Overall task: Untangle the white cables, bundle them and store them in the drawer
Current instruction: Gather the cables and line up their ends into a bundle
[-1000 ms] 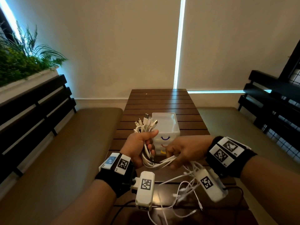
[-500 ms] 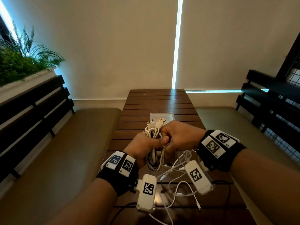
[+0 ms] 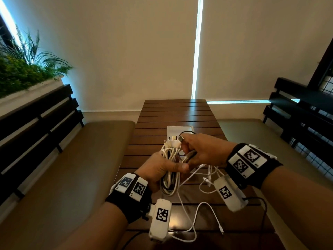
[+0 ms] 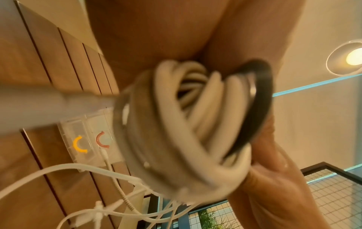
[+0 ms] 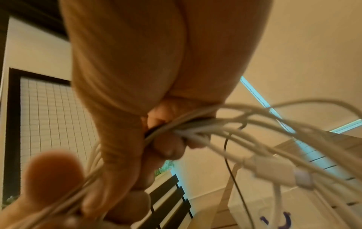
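A looped bundle of white cables [image 3: 170, 160] stands upright in front of me, its plugs sticking out at the top. My left hand [image 3: 163, 170] grips the bundle's middle, thumb across the front. My right hand [image 3: 196, 150] holds strands at the bundle's upper right, fingers curled round them. In the left wrist view the coil [image 4: 188, 124] includes one dark loop. In the right wrist view the strands [image 5: 195, 128] run through my curled fingers. Loose cable tails [image 3: 198, 212] trail over the table. The small white drawer unit [image 3: 173, 129] sits behind the hands, mostly hidden.
The slatted wooden table [image 3: 176, 112] runs away from me to the wall. Padded benches [image 3: 72, 168] with dark slat backs flank it. A planter [image 3: 21, 73] stands at the upper left. The drawer fronts [image 4: 90, 144] show yellow and red handles.
My right hand rose from the bundle's lower end up to its top right, carrying strands with it. The bundle came up and closer, now hiding most of the drawer unit.
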A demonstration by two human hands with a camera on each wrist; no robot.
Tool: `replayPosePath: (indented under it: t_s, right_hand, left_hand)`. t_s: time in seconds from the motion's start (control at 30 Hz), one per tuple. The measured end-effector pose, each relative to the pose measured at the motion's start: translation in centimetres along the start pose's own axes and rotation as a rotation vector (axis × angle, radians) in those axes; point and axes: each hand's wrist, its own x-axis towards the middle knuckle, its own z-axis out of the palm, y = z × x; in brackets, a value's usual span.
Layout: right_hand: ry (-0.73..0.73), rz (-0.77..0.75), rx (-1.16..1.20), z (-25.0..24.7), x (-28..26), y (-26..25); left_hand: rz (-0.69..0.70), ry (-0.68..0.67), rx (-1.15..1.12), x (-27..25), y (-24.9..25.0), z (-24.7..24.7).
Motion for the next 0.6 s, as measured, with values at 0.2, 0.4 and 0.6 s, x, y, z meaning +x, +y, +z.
replayPosePath:
  t_s: [0.2,0.4,0.6]
  right_hand:
    - [0.117,-0.034,0.139,0.3,-0.3,0.9]
    - [0.241,-0.061,0.209,1.6,-0.1,1.1]
    - [0.311,-0.046,0.224,2.7,0.1,1.1]
  left_hand:
    - [-0.011,0.001,0.023,-0.3,0.2,-0.2]
    - [-0.041,0.024,-0.030,-0.6,-0.3,-0.7]
    - [-0.082,0.013,0.028,-1.0,-1.1,-0.5]
